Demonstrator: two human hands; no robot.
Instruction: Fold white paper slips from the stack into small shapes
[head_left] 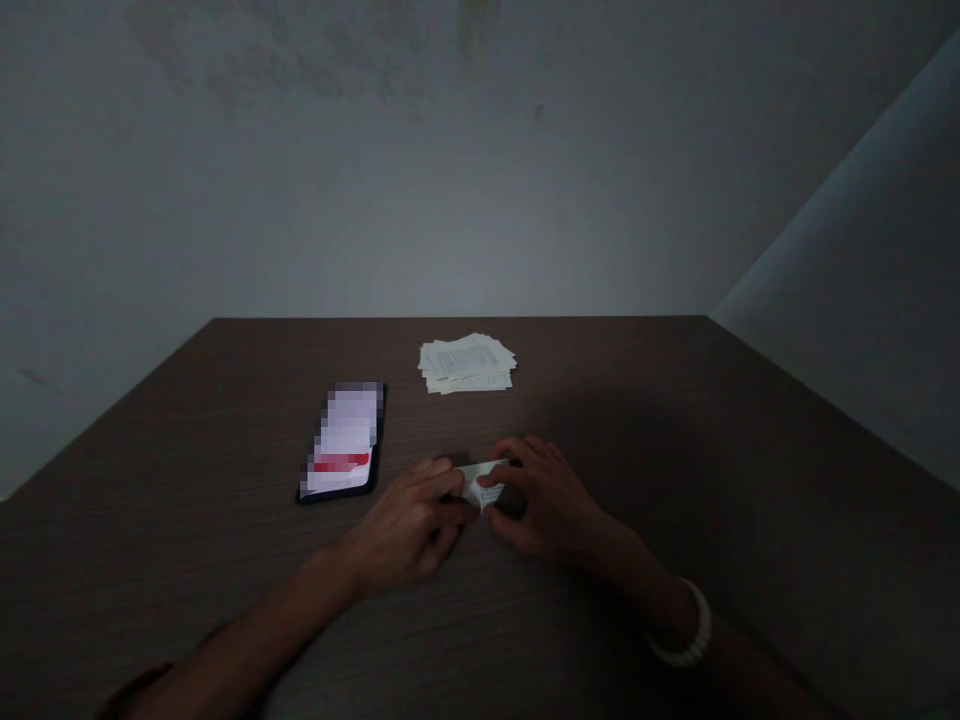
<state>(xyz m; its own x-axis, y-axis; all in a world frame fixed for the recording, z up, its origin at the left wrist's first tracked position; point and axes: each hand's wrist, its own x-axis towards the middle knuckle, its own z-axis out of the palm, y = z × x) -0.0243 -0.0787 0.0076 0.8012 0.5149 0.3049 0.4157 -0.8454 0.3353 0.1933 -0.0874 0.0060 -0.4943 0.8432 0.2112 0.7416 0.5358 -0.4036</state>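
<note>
Between my two hands, just above or on the table, is a small piece of printed paper [474,486] that looks partly folded. My left hand [420,515] grips its left side, fingers bent over the edge and thumb below. On the right side, my right hand [544,500] pinches the paper with thumb and fingertips; a pale bracelet circles that wrist. Fingers cover much of the paper, so its full shape is hidden. Beyond the hands lies a loose stack of printed paper sheets [469,362].
A lit phone [343,440] lies face up to the left of my hands, its screen blurred out. The dark wooden table [637,360] reaches back to a stained grey wall [465,180]. A slanting surface [862,220] rises along the right side.
</note>
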